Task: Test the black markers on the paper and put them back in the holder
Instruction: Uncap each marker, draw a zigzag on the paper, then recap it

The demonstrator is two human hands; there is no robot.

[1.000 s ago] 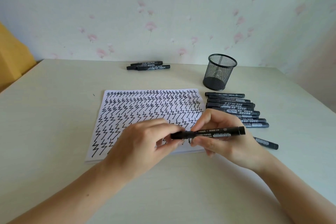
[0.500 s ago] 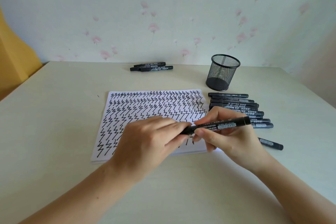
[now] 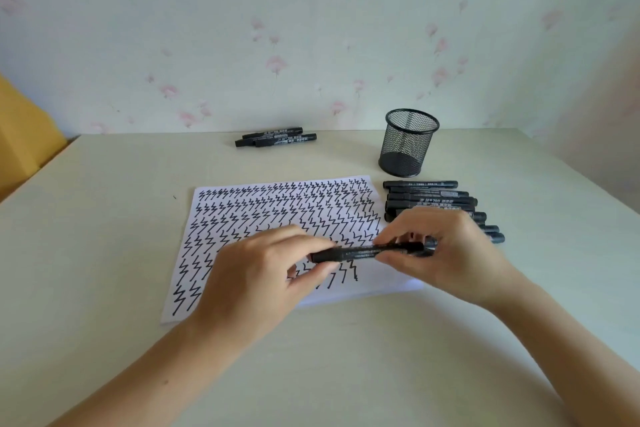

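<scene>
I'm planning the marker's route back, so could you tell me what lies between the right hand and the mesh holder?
In the head view, a row of black markers lies between the right hand and the mesh holder.

Head view looks forward-down, close over the table (image 3: 104, 253).

You hold one black marker pen (image 3: 360, 251) level above the white paper sheet (image 3: 277, 218) covered in zigzag strokes. More black markers (image 3: 429, 199) lie in a row beside the empty, upright black mesh holder (image 3: 408, 144).
</scene>
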